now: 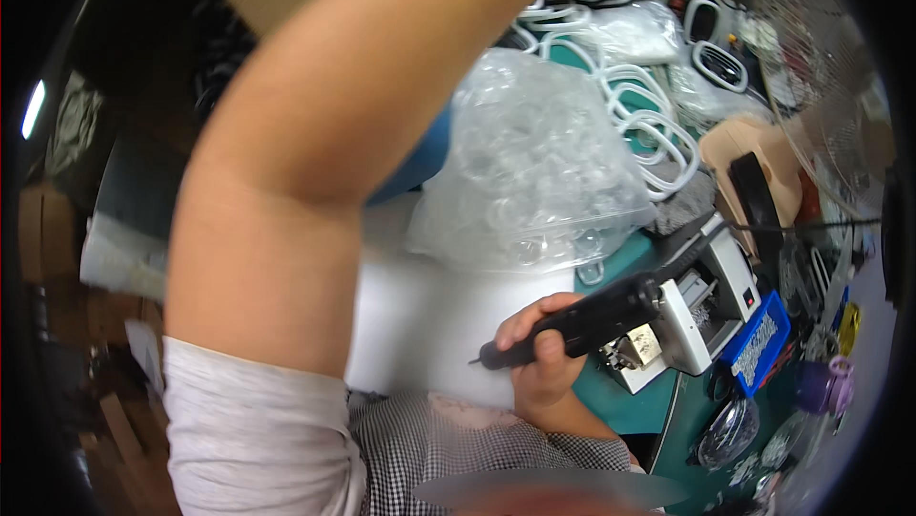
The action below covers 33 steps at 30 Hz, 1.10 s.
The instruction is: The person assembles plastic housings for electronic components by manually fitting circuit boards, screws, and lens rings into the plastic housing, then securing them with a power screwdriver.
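Her right hand [542, 349] is closed around a black electric screwdriver [572, 325], low over the white foam sheet [420, 325]. The left arm [315, 134] reaches up past the clear plastic bag [534, 163]; its hand is cut off, grip unknowable.

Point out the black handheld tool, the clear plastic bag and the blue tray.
black handheld tool [582, 322]: head view, middle of its dark barrel, held in the right hand [544, 363].
clear plastic bag [534, 163]: head view, crinkled front.
blue tray [759, 344]: head view, outer wall.
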Motion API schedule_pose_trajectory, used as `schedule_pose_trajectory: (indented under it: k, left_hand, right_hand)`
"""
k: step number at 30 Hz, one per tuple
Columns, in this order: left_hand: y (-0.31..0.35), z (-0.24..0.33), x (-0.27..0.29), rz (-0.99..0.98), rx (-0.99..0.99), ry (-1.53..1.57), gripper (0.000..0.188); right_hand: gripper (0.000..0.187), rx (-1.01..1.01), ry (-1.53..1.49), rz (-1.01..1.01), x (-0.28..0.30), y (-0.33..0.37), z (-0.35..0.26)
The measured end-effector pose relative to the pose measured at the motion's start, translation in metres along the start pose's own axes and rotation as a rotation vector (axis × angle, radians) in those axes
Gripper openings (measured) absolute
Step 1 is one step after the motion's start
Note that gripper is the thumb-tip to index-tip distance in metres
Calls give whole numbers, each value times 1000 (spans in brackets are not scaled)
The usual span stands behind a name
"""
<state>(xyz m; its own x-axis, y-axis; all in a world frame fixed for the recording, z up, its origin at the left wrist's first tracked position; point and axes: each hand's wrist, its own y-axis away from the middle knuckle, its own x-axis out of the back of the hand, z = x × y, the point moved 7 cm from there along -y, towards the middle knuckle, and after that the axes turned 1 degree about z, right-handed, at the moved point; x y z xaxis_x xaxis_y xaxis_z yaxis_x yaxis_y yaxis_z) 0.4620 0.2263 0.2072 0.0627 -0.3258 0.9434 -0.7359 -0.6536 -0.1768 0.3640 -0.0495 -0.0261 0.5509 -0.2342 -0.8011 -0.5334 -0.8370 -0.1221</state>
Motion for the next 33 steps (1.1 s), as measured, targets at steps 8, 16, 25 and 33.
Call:
schedule_pose_trajectory:
  k: [8,16,25,33]
  left_hand:
    - [190,-116,96,144,-89,220,45]
    - [321,-174,-110,28,238,366,47]
    - [340,-151,-86,339,79,359,19]
    - [369,-193,-78,441,239,278,14]
  right_hand:
    - [38,82,122,-34,-7,-4,3]
    - [32,122,215,-67,-3,1,17]
    - [27,153,212,-85,11,-1,14]
    - [29,162,221,-43,4,0,17]
